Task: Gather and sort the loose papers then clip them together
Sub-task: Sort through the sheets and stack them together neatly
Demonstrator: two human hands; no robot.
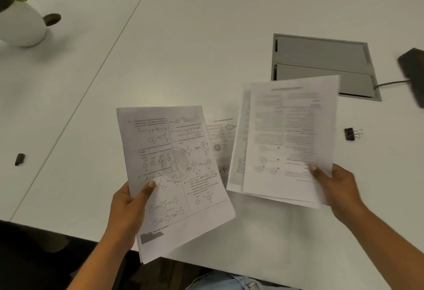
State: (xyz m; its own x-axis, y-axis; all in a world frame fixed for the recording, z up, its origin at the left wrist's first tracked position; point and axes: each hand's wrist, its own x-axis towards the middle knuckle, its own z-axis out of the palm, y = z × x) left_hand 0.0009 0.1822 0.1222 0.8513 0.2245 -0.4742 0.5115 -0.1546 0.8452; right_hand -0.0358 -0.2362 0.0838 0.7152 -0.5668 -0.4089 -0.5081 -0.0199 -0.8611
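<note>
I'd say halfway: left grip (128, 209) pinches chemistry sheets (174, 175) lower centre, right grip (337, 188) holds another stack (289, 140), one page (219, 138) lies on the table (206, 48) between them, binder clip (350, 134) unused at right.

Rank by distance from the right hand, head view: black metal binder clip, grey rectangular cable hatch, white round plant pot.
1. Black metal binder clip, on the table just beyond the right hand, which holds white printed papers.
2. Grey rectangular cable hatch, set in the table farther back.
3. White round plant pot, far left, across the table.
</note>
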